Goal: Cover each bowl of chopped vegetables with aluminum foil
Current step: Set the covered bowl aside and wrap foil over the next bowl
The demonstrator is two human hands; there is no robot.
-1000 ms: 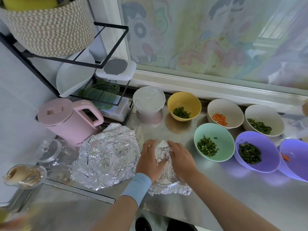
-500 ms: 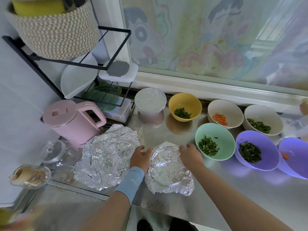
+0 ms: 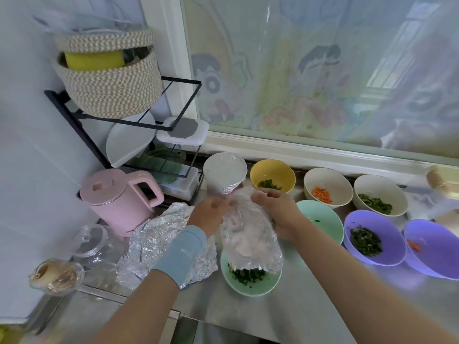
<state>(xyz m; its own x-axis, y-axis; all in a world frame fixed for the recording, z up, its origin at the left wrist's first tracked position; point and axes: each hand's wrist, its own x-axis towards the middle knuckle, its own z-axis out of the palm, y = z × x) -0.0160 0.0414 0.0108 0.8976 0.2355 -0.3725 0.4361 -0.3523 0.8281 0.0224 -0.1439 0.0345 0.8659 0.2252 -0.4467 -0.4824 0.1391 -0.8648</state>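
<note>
Both my hands hold a sheet of aluminum foil (image 3: 248,234) raised and tilted above a pale green bowl (image 3: 250,285) of chopped greens near the counter's front edge. My left hand (image 3: 208,214) pinches the sheet's far left edge. My right hand (image 3: 275,212) grips its far right edge. The foil's lower edge hangs over the bowl's far rim, and the near half of the bowl lies uncovered. A foil-covered bowl (image 3: 224,170) stands at the back.
Open bowls stand to the right: yellow (image 3: 272,172), cream with carrot (image 3: 327,184), cream with greens (image 3: 380,194), green (image 3: 323,219) and two purple (image 3: 375,237) (image 3: 434,249). Crumpled foil (image 3: 159,244), a pink kettle (image 3: 119,197), a glass lid (image 3: 90,238) and a rack (image 3: 124,120) sit left.
The foil lay flat over the bowl with my hands at its sides. Now both hands have lifted its far edge, and the chopped greens show beneath. The camera has tilted upward.
</note>
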